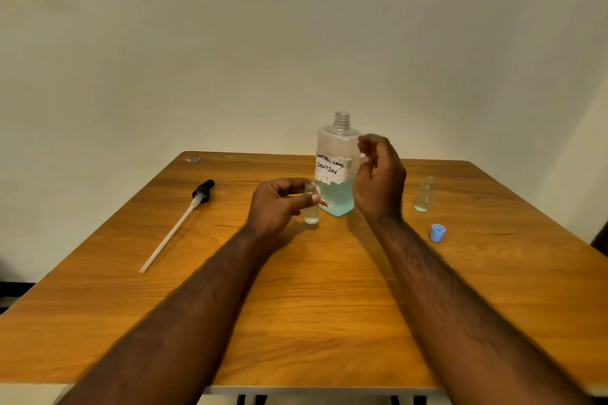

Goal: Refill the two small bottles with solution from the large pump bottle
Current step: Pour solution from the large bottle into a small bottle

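Now, left hand (273, 204) fingers round a small bottle (311, 212); right hand (381, 181) fingers curled beside the large bottle (334, 148), grip unclear.

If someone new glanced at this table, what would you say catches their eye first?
Likely the large bottle at the back centre of the table, pump off, blue liquid low inside. Next, the left hand holding an uncapped small bottle just front-left of it, with the right hand raised at its right side. The pump lies on the left.
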